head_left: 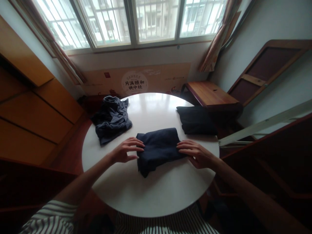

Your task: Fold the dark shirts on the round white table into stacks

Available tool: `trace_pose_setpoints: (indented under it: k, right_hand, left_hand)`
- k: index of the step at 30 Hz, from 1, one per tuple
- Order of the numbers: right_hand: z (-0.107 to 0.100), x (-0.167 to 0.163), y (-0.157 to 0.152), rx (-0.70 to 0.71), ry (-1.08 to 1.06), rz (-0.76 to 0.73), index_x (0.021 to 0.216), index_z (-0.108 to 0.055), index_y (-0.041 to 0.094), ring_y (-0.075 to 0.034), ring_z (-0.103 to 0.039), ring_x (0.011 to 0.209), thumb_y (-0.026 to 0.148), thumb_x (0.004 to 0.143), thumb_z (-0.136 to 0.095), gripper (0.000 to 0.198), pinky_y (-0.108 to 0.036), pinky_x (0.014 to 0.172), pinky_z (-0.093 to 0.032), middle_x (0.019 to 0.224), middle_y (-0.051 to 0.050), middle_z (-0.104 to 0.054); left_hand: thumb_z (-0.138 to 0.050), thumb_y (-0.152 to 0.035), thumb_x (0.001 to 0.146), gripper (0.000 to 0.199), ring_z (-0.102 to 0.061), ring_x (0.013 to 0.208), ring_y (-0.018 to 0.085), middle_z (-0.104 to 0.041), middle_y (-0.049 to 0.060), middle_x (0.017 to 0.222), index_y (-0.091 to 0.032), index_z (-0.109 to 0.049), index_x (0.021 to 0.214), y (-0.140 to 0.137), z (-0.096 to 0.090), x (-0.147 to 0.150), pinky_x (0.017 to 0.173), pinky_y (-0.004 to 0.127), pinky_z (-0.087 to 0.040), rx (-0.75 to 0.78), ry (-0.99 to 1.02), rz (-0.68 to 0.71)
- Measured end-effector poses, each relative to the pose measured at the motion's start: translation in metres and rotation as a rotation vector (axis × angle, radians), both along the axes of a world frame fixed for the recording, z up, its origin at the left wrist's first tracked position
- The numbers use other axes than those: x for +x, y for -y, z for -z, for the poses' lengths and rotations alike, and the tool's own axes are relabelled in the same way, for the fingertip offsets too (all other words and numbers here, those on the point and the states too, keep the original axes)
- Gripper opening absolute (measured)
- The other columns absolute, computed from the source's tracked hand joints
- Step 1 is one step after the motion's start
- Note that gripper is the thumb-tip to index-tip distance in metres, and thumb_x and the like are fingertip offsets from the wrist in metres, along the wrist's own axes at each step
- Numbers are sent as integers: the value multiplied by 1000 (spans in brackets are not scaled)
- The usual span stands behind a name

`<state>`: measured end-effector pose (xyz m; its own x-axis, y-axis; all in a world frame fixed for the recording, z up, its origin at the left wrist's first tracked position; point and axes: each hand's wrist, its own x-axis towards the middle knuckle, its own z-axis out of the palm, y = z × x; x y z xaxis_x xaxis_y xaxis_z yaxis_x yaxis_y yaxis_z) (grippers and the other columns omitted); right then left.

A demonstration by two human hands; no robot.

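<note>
A dark navy folded garment [159,146] lies in front of me on the white oval table [151,198]; its exact kind cannot be told. One loose corner hangs toward me at its lower left. My left hand [128,150] touches the garment's left edge with fingers apart and thumb free. At the opposite edge, my right hand [193,152] rests its fingertips on the cloth, fingers stretched out and the thumb partly hidden below. Neither hand is closed around the fabric.
A crumpled dark garment [112,118] lies at the table's far left. Another folded dark cloth [196,120] sits at the right edge. Beyond are a wooden bench [212,92], a printed cardboard panel [156,78] below the window, and wooden cabinets [31,113] on the left.
</note>
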<state>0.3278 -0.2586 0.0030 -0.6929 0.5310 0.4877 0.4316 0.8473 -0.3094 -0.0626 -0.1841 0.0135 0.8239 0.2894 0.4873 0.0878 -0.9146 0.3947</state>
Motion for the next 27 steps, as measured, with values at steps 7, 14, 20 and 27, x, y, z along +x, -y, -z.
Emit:
trace_pose_setpoints:
  k: [7, 14, 20, 27]
  right_hand:
    - [-28, -26, -57, -191, -56, 285, 129, -60, 16, -29, -54, 125, 30, 89, -60, 42, -46, 108, -43, 131, -17, -59]
    - [-36, -29, -123, -791, 238, 279, 112, -70, 15, -27, -63, 100, 53, 69, -78, 58, -32, 85, -50, 105, -11, -69]
    - [-39, -25, -121, -868, 150, 103, 105, -63, 14, -17, -58, 78, 43, 73, -73, 44, -24, 65, -47, 89, -4, -66]
    - [-112, -35, -76, 42, -31, 226, 124, -61, 18, -23, -57, 96, 11, 80, -59, 45, -36, 85, -49, 106, -9, -61]
  left_hand:
    - [-75, -59, 73, 55, -68, 84, 23, -72, 12, 98, -13, -73, 104, -48, 3, 28, 69, 30, -54, -676, -64, -539]
    - [-80, -56, 66, 53, -63, 79, 19, -69, 6, 88, -13, -72, 96, -56, -5, 28, 69, 26, -48, -976, -319, -406]
    - [-82, -41, 65, 66, -64, 80, 19, -69, 4, 89, -14, -61, 121, -35, -29, 27, 67, 26, -51, -844, -369, -353]
    - [-63, -20, 84, 38, -62, 96, 22, -67, 7, 103, -19, -64, 122, -26, -106, 36, 90, 36, -49, 268, 41, -474]
